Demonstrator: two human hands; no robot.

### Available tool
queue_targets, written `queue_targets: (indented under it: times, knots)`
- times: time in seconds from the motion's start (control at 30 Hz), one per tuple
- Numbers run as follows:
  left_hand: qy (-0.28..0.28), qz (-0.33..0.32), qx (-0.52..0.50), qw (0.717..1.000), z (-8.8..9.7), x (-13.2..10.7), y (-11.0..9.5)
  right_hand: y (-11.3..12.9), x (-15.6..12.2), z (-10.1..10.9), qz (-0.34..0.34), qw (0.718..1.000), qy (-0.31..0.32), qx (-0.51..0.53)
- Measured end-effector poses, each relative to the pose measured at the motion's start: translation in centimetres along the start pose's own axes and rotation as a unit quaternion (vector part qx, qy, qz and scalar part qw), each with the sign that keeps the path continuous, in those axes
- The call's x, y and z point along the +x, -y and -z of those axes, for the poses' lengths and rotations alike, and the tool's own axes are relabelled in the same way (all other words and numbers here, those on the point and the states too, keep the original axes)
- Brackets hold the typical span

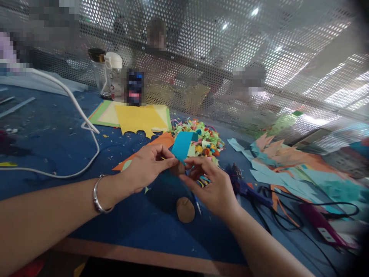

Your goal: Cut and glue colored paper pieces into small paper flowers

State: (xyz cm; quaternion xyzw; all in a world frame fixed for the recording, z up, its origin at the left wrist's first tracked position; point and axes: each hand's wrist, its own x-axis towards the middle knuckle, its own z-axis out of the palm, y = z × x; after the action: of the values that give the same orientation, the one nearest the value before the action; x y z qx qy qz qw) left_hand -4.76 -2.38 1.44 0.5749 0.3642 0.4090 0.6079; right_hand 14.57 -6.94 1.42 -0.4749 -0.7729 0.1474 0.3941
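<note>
A curled strip of bright blue paper (182, 145) stands up between my two hands, its lower end against a small brown piece (178, 168) that looks like cardboard. My left hand (148, 165), with a silver bangle at the wrist, pinches the brown piece between thumb and fingers from the left. From the right, the fingertips of my right hand (211, 184) close on the strip's lower end, thumb below. Fingers partly hide where strip and brown piece meet. Below them a brown round disc (185, 210) lies flat on the blue table (138, 234), beside a thin pointed tool (197, 204).
Paper scraps (206, 134) are heaped behind my hands. Stacked coloured sheets (141, 117), bottles (113, 75) and a phone (135, 86) stand farther back. Right: a glue gun (250, 192), dark cables, a purple device (323, 223), cut paper (291, 181). A white cable (72, 98) loops at left.
</note>
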Motion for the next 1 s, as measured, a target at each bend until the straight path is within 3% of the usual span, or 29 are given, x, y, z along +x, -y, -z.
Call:
queue_targets:
  times: [0.17, 0.3, 0.4, 1.0]
  knots:
    - [-0.040, 0.020, -0.047, 0.998, -0.3, 0.2, 0.0, 0.1, 0.0, -0.3, 0.034, 0.999, 0.018, -0.035]
    - [0.010, 0.107, -0.166, 0.980, -0.5, 0.2, -0.5, 0.0, 0.0, -0.3, 0.044, 0.998, 0.013, -0.042]
    - [0.008, 0.154, -0.193, 0.969, -0.4, 0.2, -0.7, 0.0, 0.0, -0.3, 0.054, 0.997, 0.015, -0.055]
    - [-0.098, 0.133, -0.210, 0.964, -1.5, -0.3, -0.6, -0.3, -0.1, -0.4, 0.064, 0.996, 0.016, -0.061]
